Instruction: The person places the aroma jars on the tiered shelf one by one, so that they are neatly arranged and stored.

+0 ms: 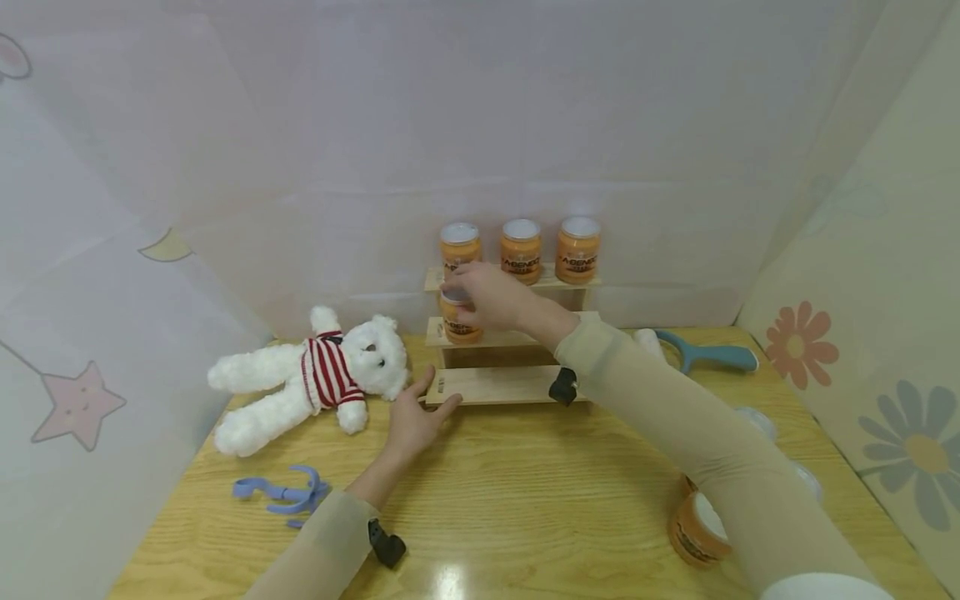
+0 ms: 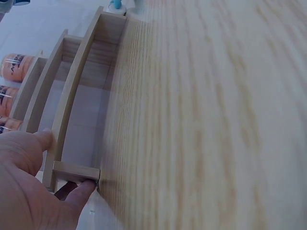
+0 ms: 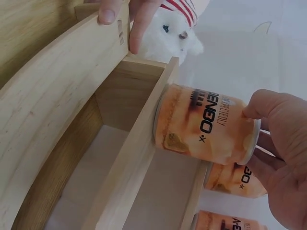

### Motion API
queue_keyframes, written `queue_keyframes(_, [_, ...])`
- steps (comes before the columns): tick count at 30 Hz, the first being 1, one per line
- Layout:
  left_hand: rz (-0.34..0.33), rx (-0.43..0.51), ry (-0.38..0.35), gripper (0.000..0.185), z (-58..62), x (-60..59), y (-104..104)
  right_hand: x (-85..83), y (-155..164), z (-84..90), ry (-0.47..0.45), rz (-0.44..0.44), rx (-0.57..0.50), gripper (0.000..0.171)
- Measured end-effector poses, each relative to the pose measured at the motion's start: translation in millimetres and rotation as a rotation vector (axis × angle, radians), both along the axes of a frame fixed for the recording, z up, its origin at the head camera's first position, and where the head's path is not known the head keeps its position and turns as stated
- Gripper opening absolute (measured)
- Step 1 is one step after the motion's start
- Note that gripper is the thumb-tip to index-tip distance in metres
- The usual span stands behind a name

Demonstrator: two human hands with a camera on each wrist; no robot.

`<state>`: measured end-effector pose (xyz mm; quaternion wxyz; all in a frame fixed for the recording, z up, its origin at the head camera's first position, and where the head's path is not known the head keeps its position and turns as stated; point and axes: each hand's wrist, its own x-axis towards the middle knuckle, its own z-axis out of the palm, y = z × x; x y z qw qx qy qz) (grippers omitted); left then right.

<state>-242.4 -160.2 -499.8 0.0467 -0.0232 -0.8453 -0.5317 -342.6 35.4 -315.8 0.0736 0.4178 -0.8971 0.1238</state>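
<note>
A stepped wooden rack point(image 1: 498, 384) with three tiers stands at the back of the table. My right hand point(image 1: 491, 297) grips an orange can point(image 3: 204, 125) by its upper end; the can's base is at the left end of the middle tier. My left hand point(image 1: 414, 423) holds the left end of the lowest tier, with the thumb on the board and fingertips at the side piece point(image 2: 76, 171). On the top tier are three more orange cans with pale lids: a left one point(image 1: 460, 243), a middle one point(image 1: 521, 250) and a right one point(image 1: 578, 250).
A white teddy bear point(image 1: 330, 371) in a striped sweater lies left of the rack. Nearer on the left is a purple claw-like tool point(image 1: 288, 493). A teal-handled tool point(image 1: 712, 357) lies at the back right. Another orange can point(image 1: 693, 533) sits partly behind my right sleeve.
</note>
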Motion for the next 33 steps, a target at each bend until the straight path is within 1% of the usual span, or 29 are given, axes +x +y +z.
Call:
queue_keyframes(4, [0.006, -0.016, -0.009, 0.083, -0.6, -1.8, -0.3, 1.0, 8.7, 4.7, 0.013, 0.009, -0.04, 0.039])
queue_keyframes(9, [0.018, -0.046, -0.002, 0.083, -0.4, -4.0, -0.3, 4.0, 31.9, 17.6, 0.026, 0.026, -0.107, 0.031])
queue_keyframes(11, [0.019, -0.043, -0.007, 0.082, -0.3, -4.5, -0.2, 6.8, 44.3, 23.4, 0.02, 0.034, -0.122, 0.029])
queue_keyframes(15, [0.014, -0.028, -0.014, 0.082, -0.2, -5.0, -0.3, 14.3, 74.2, 33.5, 0.014, 0.02, -0.135, 0.03])
queue_keyframes(19, [0.018, -0.034, -0.013, 0.082, 0.1, -5.2, -0.4, 21.1, 107.2, 39.7, 0.0, 0.007, -0.157, 0.029])
queue_keyframes(20, [0.02, -0.04, -0.011, 0.083, 0.1, -5.2, -0.5, 22.9, 115.9, 40.7, -0.017, 0.006, -0.167, 0.029])
queue_keyframes(23, [0.021, -0.048, -0.009, 0.084, -0.6, -4.7, -1.2, 28.6, 143.6, 40.8, -0.052, -0.003, -0.169, 0.027])
queue_keyframes(29, [0.026, -0.075, -0.001, 0.085, -2.7, -4.8, -3.5, 47.4, 194.9, 37.7, -0.122, -0.061, -0.119, 0.022])
queue_keyframes(33, [0.032, -0.085, 0.003, 0.085, -2.7, -4.8, -3.5, 61.4, 222.9, 35.7, -0.12, -0.095, -0.07, 0.021])
